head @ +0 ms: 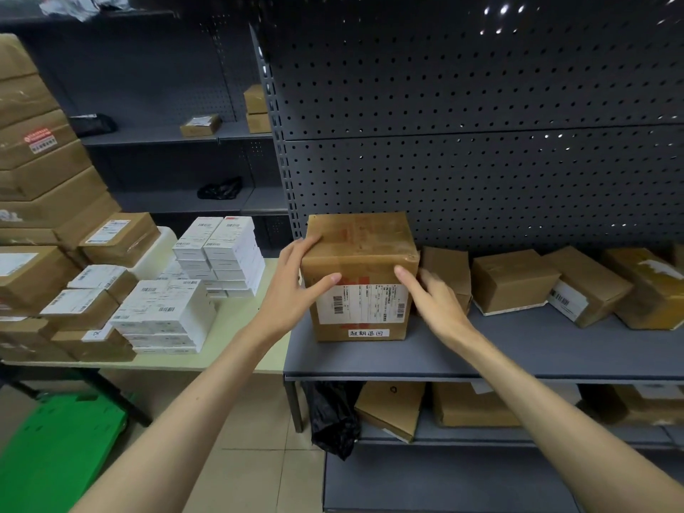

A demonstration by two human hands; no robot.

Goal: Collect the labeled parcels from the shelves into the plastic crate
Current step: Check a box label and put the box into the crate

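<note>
1. The step in hand is the pick-up. A tall brown parcel (364,249) stands upright near the left end of the grey shelf (518,349). Its white barcode label (361,303) faces outward.
2. The left hand (296,286) grips the parcel's upper left corner, with the fingers curled over the top edge and the thumb laid on the front face.
3. The right hand (433,301) holds the right side. Its thumb presses the front face near the edge, and the fingers reach round into the narrow gap beside a smaller box (449,272). They are blurred, so I cannot tell how firmly they have closed.
4. From here the parcel looks to be sitting flat on the shelf, not yet lifted.
5. A green plastic crate (55,449), or what I take for one, sits on the floor low to the left, partly under the table (237,323) and well away from the shelf.
6. I judge the next move needs a firm two-handed squeeze and a lift straight towards the person. That way the smaller box is not dragged along.
7. After that comes a turn left and a low carry down past the table edge to the crate.
8. More boxes lie further right on the shelf, so the collecting seems far from finished.
</note>
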